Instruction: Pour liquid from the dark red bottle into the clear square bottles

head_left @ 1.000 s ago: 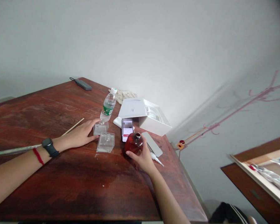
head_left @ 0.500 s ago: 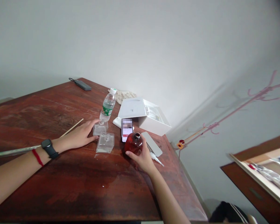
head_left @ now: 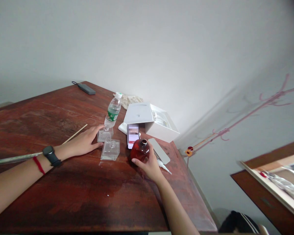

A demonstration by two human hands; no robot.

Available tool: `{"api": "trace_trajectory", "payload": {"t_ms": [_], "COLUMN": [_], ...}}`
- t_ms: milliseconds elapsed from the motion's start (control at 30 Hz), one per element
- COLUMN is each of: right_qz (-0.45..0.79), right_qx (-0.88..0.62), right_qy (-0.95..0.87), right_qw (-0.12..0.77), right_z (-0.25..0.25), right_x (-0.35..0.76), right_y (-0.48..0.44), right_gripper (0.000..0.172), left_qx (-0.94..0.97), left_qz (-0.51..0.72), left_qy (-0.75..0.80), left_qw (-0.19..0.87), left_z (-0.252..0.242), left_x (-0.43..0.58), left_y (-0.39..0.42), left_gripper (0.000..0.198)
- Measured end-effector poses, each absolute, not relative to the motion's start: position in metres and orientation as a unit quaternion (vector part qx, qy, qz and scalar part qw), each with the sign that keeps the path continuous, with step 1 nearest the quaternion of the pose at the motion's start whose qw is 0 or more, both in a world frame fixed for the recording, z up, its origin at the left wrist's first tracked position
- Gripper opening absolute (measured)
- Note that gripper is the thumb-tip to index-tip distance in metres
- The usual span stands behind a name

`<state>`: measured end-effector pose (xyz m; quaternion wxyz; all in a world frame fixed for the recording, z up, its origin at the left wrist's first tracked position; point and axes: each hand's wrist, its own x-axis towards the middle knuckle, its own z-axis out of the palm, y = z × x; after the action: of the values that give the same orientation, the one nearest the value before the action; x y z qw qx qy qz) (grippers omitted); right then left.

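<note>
reddish-brown and see-through, the round bottle stands upright on the wooden table, just in front of the phone. the right hand is closed around it, thumb across the near side, fingers wrapping the right side; that forearm slants up and leftward from the bottom edge. the left arm reaches in from the left edge, a red string and a black watch at its wrist. the left hand lies low, thumb and forefinger parted about the back clear block; i cannot tell whether they grip it. the front clear block sits just beside. a green label wraps the water bottle, its writing too small to read. the white box bears a small grey mark, and the phone's screen shows a red bar, its upper part blurred.
</note>
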<state>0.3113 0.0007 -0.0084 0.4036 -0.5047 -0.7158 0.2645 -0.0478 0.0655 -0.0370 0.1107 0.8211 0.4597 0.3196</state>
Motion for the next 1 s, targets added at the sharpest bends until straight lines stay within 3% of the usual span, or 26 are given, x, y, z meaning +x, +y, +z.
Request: {"api": "trace_trajectory", "payload": {"t_ms": [833, 1000], "right_qz": [0.273, 0.269], "right_qx": [-0.5, -0.501], "right_qy": [-0.718, -0.717], "right_qw": [0.401, 0.402], "right_z": [-0.008, -0.011], "right_x": [0.312, 0.314], "right_y": [0.001, 0.001], "right_gripper": [0.099, 0.1], "left_qx": [0.815, 0.815], "left_qz": [0.331, 0.335], "left_qy": [0.462, 0.46], "left_qw": [0.111, 0.112], "left_z": [-0.035, -0.026], "left_x": [-0.046, -0.044], "left_y": [0.065, 0.059], "left_gripper": [0.073, 0.059]}}
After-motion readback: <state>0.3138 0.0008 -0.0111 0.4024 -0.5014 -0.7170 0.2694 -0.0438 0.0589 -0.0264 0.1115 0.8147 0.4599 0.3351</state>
